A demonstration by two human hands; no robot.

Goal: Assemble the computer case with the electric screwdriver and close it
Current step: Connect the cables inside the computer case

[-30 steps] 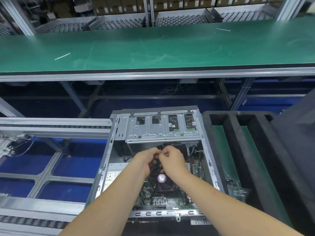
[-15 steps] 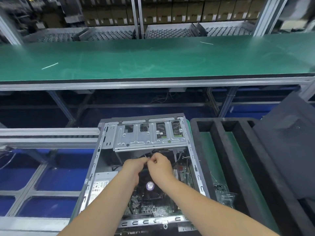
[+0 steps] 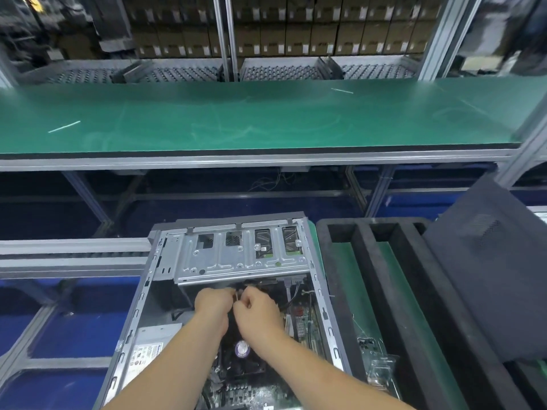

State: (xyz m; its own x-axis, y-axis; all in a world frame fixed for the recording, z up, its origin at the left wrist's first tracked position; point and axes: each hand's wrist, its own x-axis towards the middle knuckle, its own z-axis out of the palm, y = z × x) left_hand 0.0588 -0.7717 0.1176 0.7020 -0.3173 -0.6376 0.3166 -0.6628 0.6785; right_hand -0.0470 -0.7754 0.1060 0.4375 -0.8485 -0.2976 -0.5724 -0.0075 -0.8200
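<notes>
An open computer case [image 3: 139,312] lies flat before me, its silver drive cage [image 3: 236,258] at the far end and the motherboard with a black CPU fan [image 3: 242,350] nearer. My left hand [image 3: 211,303] and my right hand [image 3: 257,309] meet just below the drive cage, fingers curled, both pinching a small dark cable connector [image 3: 237,294] between them. The connector is mostly hidden by my fingers. No electric screwdriver is in view. A dark grey side panel [image 3: 485,267] leans at the right.
A black foam tray [image 3: 381,291] with green slots sits right of the case, holding small plastic bags of parts [image 3: 376,362]. A long green workbench [image 3: 236,119] runs across behind. Aluminium conveyor rails [image 3: 71,255] lie to the left over blue bins.
The view has tilted upward, so the case and my hands sit lower in the frame. Both hands stay together on the connector below the drive cage.
</notes>
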